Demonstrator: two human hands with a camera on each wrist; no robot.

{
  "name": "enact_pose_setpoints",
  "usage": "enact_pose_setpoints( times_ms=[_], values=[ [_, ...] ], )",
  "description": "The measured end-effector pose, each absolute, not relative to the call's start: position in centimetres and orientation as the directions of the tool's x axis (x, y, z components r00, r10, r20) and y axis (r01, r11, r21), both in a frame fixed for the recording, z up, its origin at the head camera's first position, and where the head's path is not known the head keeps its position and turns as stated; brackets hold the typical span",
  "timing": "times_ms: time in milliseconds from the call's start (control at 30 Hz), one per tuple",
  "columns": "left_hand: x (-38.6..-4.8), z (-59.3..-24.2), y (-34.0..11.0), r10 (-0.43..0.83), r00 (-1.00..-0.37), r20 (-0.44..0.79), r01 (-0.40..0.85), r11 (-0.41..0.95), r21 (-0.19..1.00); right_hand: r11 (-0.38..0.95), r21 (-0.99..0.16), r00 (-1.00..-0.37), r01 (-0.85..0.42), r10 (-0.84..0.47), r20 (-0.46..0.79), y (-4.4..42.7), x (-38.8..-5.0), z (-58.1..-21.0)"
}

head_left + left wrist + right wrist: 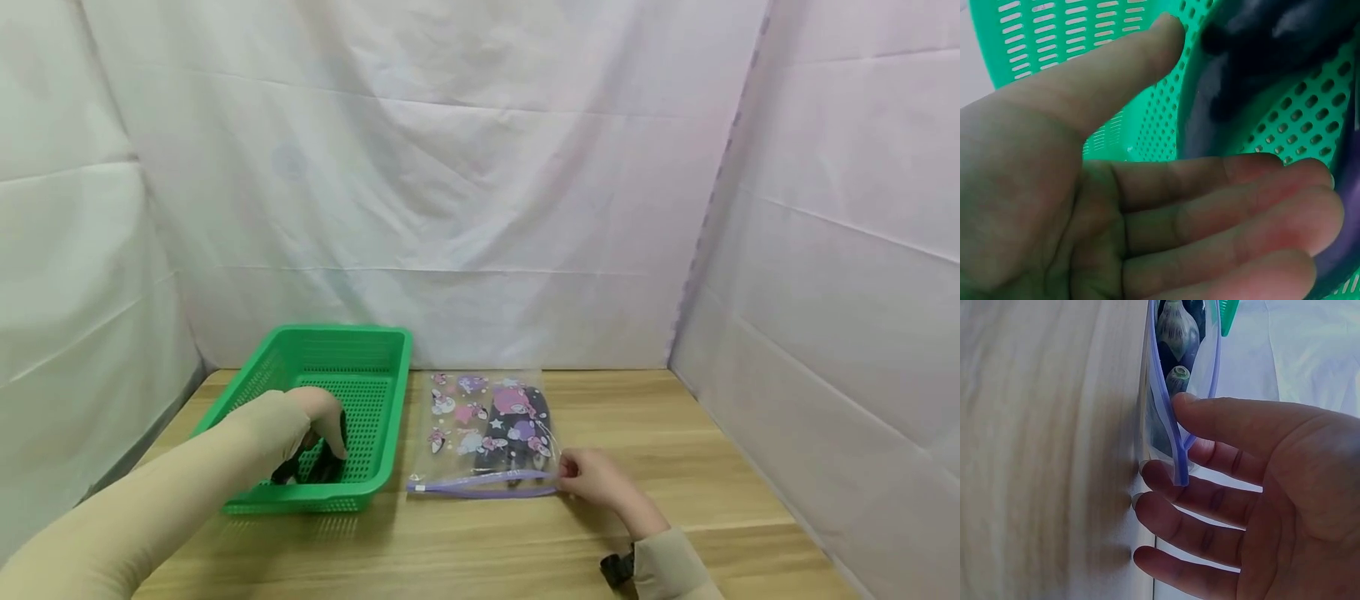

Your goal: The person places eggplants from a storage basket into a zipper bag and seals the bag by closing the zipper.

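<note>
"Where's the left hand [324, 417]?"
"Inside the green basket [399, 400], fingers extended, thumb apart, gripping nothing; eggplants [1260, 56] just beyond them."
"And the right hand [596, 481]?"
"Pinching the zip bag [453, 429] corner; bagged eggplants [1177, 331] lie left of it."

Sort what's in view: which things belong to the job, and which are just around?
In the job:
green basket, with the left grip inside it
basket eggplants
zip bag, edge pinched by the right grip
bagged eggplants

Just around:
white cloth walls
wooden tabletop
black device at the right wrist
</note>
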State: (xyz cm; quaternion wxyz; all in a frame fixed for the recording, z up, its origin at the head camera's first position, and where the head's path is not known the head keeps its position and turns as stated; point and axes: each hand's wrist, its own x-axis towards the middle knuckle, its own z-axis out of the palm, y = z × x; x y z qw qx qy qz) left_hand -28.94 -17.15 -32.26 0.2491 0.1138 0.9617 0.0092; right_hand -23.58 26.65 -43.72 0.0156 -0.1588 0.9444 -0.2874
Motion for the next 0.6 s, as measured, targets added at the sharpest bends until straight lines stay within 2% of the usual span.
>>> enact_pose_setpoints(
  times_ms=[400, 600],
  values=[
    [-29.5, -33.3, -16.8, 0.196, -0.838, -0.509, 0.206, 0.978, 0.036, 0.783, -0.538, -0.942, -0.312, -0.327, 0.070, 26.7, -23.8, -43.8],
    [-30.5, -34.2, -16.4, 0.148, -0.825, -0.546, 0.141, 0.989, 0.056, 0.784, -0.535, -0.943, -0.314, -0.324, 0.078, 26.7, -23.8, -43.8]
  ],
)
